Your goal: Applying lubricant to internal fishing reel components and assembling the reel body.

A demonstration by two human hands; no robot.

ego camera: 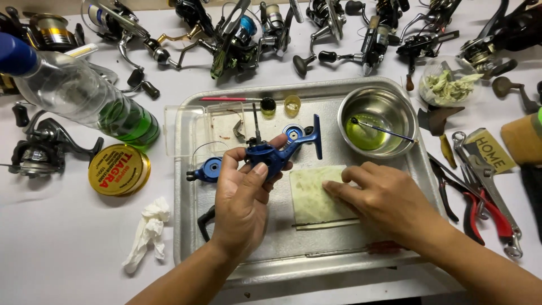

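Your left hand [241, 200] grips the blue spinning-reel body [275, 153] above the middle of the metal tray [186, 226]. Judge it rigid, light and possibly oily; hold its housing, not the thin shaft. Your right hand [384, 197] presses flat, fingers extended, on the stained cloth [310, 197].

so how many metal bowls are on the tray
1: a steel bowl at the tray's far right corner, holding green liquid and a thin tool.
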